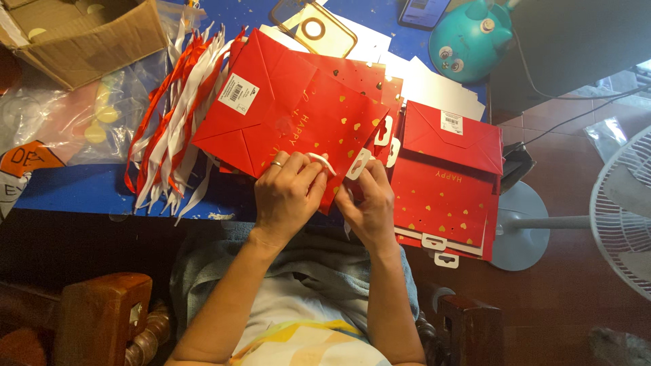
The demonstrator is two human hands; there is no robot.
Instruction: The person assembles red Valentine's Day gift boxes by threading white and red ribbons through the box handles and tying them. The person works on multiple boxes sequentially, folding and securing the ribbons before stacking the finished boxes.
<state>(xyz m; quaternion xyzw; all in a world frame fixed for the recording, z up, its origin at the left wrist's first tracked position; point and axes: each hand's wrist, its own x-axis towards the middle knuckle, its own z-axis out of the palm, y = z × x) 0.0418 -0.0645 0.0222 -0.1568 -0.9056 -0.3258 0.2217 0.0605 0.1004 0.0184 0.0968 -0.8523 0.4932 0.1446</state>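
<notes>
Hands met at near edge of red gift bag point(291, 122) on blue table point(74, 190); left hand point(288, 193) pinched white ribbon point(320, 161), right hand point(369, 203) gripped bag's rim. Ribbon might slip from hole if pinch loosened

The gift bag point(291, 118) under the hands is bright red, sprinkled with small gold hearts and gold lettering, and carries a white label with black bars near one corner. The ribbon point(320, 163) at its edge is white. A second stack of bags point(444, 183) to the right shows the same red with gold hearts, with white tags poking out below. The bundle of ribbons point(173, 115) is mixed red and white. The worktop point(74, 186) is deep blue, flecked with pale specks. The cardboard box point(88, 37) is plain brown. The round toy point(471, 37) is teal. The fan point(620, 210) is white, and the floor point(563, 285) is reddish brown.
</notes>
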